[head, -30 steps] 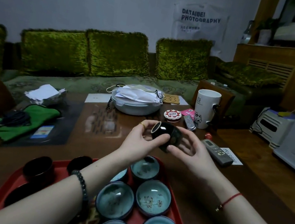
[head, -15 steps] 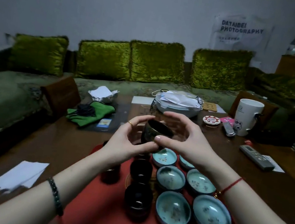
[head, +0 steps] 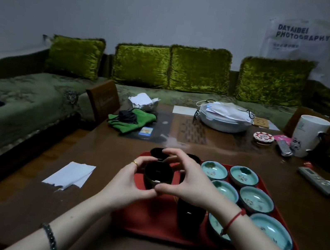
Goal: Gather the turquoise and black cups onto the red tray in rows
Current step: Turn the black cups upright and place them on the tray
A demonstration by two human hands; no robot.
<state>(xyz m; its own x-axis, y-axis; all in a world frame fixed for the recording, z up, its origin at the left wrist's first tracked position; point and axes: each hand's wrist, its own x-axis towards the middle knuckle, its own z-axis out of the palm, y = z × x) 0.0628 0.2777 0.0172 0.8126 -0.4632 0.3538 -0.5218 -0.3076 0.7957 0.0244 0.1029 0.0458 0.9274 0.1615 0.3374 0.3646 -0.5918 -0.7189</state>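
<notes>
A black cup (head: pixel 158 175) is held upright between both hands over the left part of the red tray (head: pixel 150 220). My left hand (head: pixel 128 184) grips its left side and my right hand (head: pixel 187 183) wraps its right side and far rim. Several turquoise cups (head: pixel 256 200) stand in two rows on the tray's right half. Other black cups stand on the tray: one at the far left corner (head: pixel 158 153), one near the front (head: pixel 188 218), others partly hidden behind my right hand.
A white paper (head: pixel 70 174) lies on the brown table left of the tray. Farther back are a green cloth (head: pixel 130 120), a covered white bowl (head: pixel 224 118), a white mug (head: pixel 308 135) and a remote control (head: pixel 318 181). A green sofa runs behind.
Both hands have lowered the black cup toward the tray's left side. The camera view has shifted, so the tray now sits farther right and more fully in view.
</notes>
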